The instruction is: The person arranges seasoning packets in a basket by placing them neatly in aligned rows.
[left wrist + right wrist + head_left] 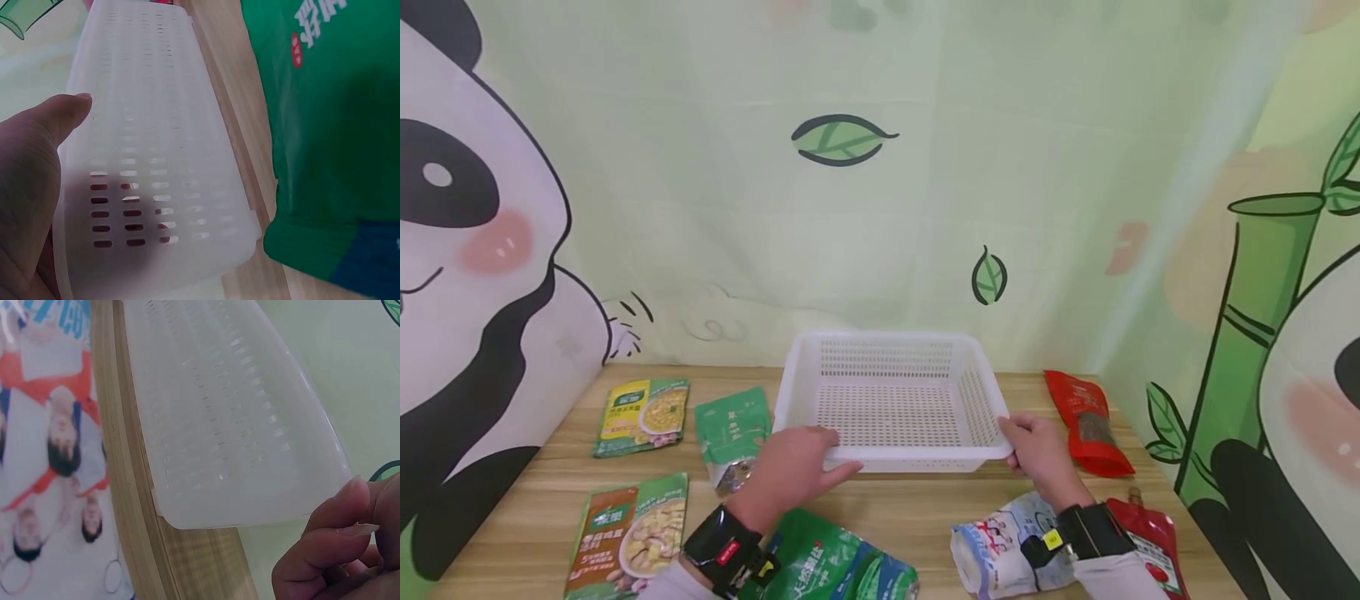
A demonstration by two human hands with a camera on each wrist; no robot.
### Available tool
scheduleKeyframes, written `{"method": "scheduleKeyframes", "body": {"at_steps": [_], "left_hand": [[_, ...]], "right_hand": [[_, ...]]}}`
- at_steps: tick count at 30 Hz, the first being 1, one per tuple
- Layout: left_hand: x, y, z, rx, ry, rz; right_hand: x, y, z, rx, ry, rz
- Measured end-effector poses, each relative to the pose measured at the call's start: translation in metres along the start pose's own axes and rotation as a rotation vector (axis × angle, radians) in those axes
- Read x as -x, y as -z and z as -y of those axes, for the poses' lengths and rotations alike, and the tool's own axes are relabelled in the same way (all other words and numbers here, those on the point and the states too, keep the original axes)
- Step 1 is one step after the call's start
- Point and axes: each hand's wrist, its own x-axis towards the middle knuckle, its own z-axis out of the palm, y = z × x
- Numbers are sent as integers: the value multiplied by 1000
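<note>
A white plastic basket with slotted walls stands on the table against the backdrop. My left hand holds its near-left rim, fingers over the inside and thumb outside. The left wrist view shows that thumb near the rim, with fingers partly visible through the slots. At the near-right corner my right hand pinches the rim between thumb and curled fingers. Below the left wrist lies a green pouch. Under the right wrist is a white and blue pouch, partly covered by the wrist strap.
On the left lie a yellow-green packet, a brown-green packet and a green pouch with a clear end. To the right are a red pouch with a window and a red spouted pouch. A panda-printed backdrop rises behind.
</note>
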Motion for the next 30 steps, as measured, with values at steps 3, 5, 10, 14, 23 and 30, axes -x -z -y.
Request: {"method": "scheduleKeyframes", "body": {"at_steps": [3,5,10,14,23,30], "left_hand": [[0,-3,-2,-35,-25,-26],[-1,-5,-3,-50,-35,-36],[-2,-10,-5,-87,-25,-35],[-3,-11,-7,-116,-11,-38],[-3,-18,-5,-221,-5,-101],[-5,-23,-3,-242,-28,-141]], "right_hand": [[0,0,-1,-4,1,-4],[0,0,-1,-5,0,-5],[0,0,-1,-9,-7,0],[-1,0,-1,-9,-10,1],[-2,0,0,-3,1,9],[-2,4,2,23,14,38]]}}
